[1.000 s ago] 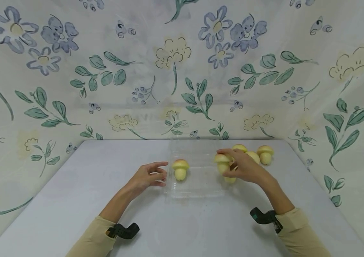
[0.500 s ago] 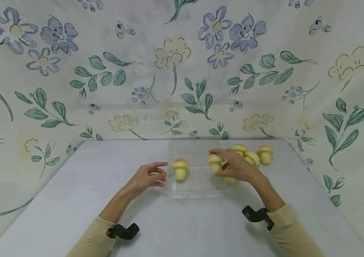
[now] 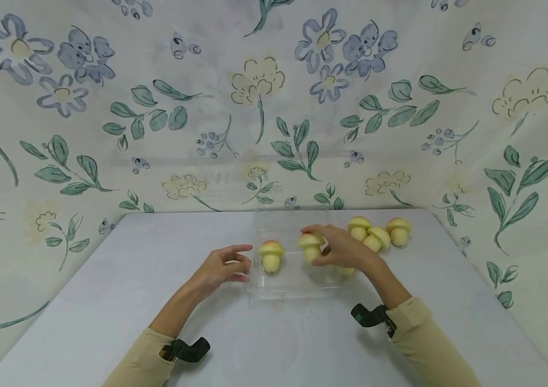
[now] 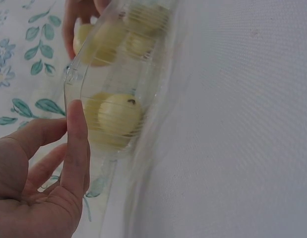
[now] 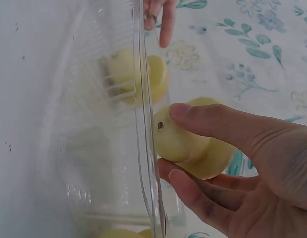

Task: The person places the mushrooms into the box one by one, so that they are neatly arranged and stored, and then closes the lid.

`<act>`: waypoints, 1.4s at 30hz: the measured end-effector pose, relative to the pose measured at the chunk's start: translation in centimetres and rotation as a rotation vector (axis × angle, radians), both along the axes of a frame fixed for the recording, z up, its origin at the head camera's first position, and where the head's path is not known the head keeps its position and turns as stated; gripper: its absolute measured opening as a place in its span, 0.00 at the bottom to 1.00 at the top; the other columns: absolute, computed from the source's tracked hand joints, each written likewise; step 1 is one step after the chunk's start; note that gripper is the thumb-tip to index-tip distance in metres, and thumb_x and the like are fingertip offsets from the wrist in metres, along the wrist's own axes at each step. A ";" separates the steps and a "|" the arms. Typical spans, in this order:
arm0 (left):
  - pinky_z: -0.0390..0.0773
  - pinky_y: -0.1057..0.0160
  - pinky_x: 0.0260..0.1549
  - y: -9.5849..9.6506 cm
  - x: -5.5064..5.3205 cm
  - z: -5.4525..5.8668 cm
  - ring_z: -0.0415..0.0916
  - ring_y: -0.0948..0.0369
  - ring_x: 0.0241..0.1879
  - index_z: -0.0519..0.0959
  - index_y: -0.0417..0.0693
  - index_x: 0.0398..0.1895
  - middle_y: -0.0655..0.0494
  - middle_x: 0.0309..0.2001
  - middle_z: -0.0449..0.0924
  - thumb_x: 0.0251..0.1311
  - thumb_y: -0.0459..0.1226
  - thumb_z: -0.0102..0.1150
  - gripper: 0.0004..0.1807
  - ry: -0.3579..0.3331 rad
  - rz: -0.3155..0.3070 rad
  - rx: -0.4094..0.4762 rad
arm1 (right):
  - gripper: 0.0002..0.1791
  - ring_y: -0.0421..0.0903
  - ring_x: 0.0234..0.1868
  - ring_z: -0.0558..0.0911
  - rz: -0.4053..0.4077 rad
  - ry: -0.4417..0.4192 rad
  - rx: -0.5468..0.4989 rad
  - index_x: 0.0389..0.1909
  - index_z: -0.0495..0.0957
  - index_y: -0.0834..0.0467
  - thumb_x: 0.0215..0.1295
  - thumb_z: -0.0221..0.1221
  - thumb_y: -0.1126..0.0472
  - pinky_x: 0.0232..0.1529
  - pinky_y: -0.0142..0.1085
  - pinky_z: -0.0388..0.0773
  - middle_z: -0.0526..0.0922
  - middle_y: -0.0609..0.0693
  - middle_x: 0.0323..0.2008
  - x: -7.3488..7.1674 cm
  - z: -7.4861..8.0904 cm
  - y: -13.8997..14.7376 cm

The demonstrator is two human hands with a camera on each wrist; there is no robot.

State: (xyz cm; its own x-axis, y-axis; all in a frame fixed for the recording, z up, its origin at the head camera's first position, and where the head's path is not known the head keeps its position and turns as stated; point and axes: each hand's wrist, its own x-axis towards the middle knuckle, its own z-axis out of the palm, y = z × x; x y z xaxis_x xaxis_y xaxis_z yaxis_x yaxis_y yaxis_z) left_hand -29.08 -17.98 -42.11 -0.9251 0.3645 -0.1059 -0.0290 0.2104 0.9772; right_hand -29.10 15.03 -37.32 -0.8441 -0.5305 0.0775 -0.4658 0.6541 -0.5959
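The clear container (image 3: 298, 285), with the left hand (image 3: 223, 267) resting loosely at its left side, could slide if bumped by the yellow mushroom (image 3: 310, 249) that the right hand (image 3: 342, 248) pinches over the container's middle.

Mushrooms (image 3: 398, 232): pale yellow stems, yellow-green caps; mushroom in the box (image 3: 271, 253) and held mushroom (image 3: 309, 244) also have an orange-red blush on top. Dark brown mark on the held one's stem end, per right wrist view. Box (image 3: 293, 289): clear, colourless, ribbed lines on its walls. Table (image 3: 104, 269): white-grey, fine weave-like texture up close. Backdrop cloth (image 3: 235, 70): off-white, print of blue-violet flowers, green leaves, dark-outlined cream blooms, bluish berries. Sleeves (image 3: 433, 344): plain beige. Wrist cameras (image 3: 369, 315): black, right one with a small green patch.
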 end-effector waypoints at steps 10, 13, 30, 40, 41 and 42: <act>0.87 0.61 0.42 -0.1 0.1 0.2 0.80 0.59 0.40 0.65 0.39 0.70 0.47 0.44 0.75 0.64 0.31 0.60 0.31 0.001 0.001 0.002 | 0.39 0.48 0.47 0.81 0.051 -0.008 0.037 0.68 0.67 0.57 0.56 0.71 0.60 0.44 0.32 0.83 0.76 0.56 0.60 -0.8 0.1 -2.0; 0.87 0.61 0.42 -0.1 0.1 0.2 0.80 0.59 0.40 0.65 0.40 0.70 0.47 0.44 0.75 0.64 0.31 0.61 0.31 -0.001 0.002 0.004 | 0.39 0.47 0.44 0.81 0.025 -0.010 0.063 0.68 0.67 0.56 0.56 0.71 0.60 0.44 0.34 0.82 0.77 0.56 0.58 -1.0 0.0 -2.5; 0.88 0.61 0.41 -0.1 -0.1 -0.1 0.80 0.59 0.40 0.65 0.39 0.70 0.49 0.43 0.76 0.63 0.32 0.62 0.32 0.004 -0.006 0.014 | 0.39 0.55 0.64 0.72 -0.092 -0.045 0.126 0.69 0.67 0.52 0.55 0.71 0.58 0.66 0.51 0.70 0.76 0.53 0.63 -1.4 -0.9 -4.6; 0.88 0.61 0.41 -0.2 0.1 -0.1 0.80 0.59 0.40 0.65 0.38 0.70 0.48 0.44 0.76 0.63 0.33 0.62 0.33 0.004 -0.013 0.008 | 0.40 0.56 0.65 0.71 -0.104 -0.073 0.129 0.69 0.67 0.53 0.55 0.71 0.59 0.67 0.52 0.69 0.75 0.52 0.64 -1.6 -1.4 -4.9; 0.88 0.61 0.41 -0.2 0.1 -0.1 0.80 0.59 0.40 0.64 0.38 0.70 0.48 0.44 0.76 0.63 0.33 0.62 0.33 0.005 -0.013 0.008 | 0.40 0.56 0.65 0.71 -0.103 -0.074 0.133 0.69 0.67 0.53 0.55 0.71 0.59 0.66 0.52 0.69 0.75 0.52 0.64 -1.6 -1.4 -4.9; 0.88 0.61 0.41 -0.2 0.1 -0.1 0.80 0.59 0.40 0.65 0.38 0.70 0.48 0.44 0.76 0.63 0.33 0.62 0.32 0.006 -0.012 0.007 | 0.40 0.56 0.65 0.71 -0.102 -0.074 0.137 0.69 0.67 0.53 0.55 0.71 0.59 0.66 0.52 0.69 0.75 0.53 0.63 -1.6 -1.4 -4.9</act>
State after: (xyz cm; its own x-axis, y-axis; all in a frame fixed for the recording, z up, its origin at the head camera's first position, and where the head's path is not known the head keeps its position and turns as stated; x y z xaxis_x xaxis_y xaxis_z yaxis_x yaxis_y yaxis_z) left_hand -29.02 -18.17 -42.17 -0.9211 0.3767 -0.0981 -0.0210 0.2035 0.9788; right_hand -30.69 10.14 -38.75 -0.8949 -0.4430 -0.0533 -0.3512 0.7731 -0.5282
